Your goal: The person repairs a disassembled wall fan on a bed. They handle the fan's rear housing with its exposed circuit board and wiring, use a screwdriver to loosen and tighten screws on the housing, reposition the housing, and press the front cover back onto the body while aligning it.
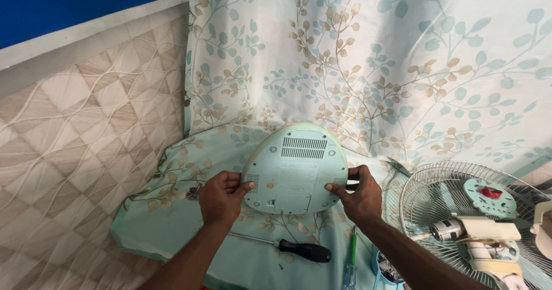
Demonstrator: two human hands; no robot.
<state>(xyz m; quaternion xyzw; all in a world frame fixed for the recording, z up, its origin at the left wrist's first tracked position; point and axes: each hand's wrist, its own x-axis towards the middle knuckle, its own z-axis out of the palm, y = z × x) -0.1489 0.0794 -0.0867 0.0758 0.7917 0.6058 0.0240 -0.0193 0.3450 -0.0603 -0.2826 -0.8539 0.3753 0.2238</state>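
The fan base (295, 169) is pale mint green with one small orange dot. The cloth (368, 60) is off-white, printed with blue-grey and tan leaves on thin branches. The floor (75, 146) shows beige and brown diamonds crossed by wavy white lines. One screwdriver (287, 247) has a black handle, the other (352, 261) a green, seemingly translucent one. The fan grille (425, 198) is white, with a red part (490, 191) on its mint disc

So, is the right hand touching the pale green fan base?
Touching. The head view shows the right hand gripping the fan base at its right edge, fingers laid on its face; the left hand grips the opposite edge.
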